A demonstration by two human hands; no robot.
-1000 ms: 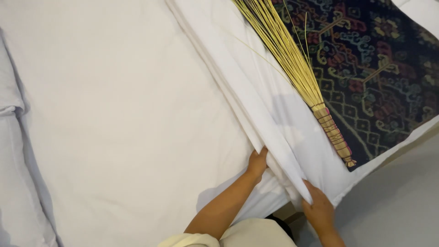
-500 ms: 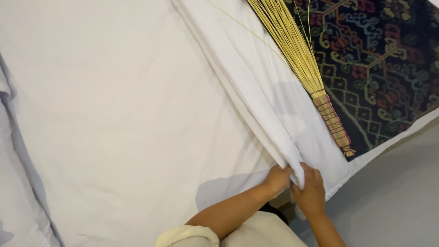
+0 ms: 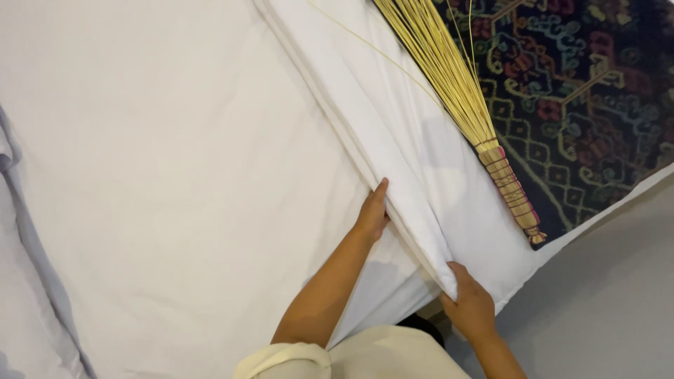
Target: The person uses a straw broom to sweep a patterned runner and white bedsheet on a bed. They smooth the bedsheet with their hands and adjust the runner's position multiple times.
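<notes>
Along the bed's near edge, a folded white sheet point(image 3: 393, 140) runs diagonally over the flat bedding point(image 3: 175, 175), with open white surface stretching left. Beside the fold lies a straw broom point(image 3: 456, 91) on a dark patterned cloth point(image 3: 583, 98). Left hand point(image 3: 372, 214) rests flat, fingers extended, against the fold's edge. Right hand point(image 3: 470, 305) pinches the sheet's corner.

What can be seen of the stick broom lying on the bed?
The broom is a bundle of thin, stiff yellow sticks, bound at the handle end with wrapped tan bands showing pink trim. It lies diagonally, handle toward the bed's edge, partly on the white sheet and partly on the dark patterned cloth. Neither hand touches it.
</notes>
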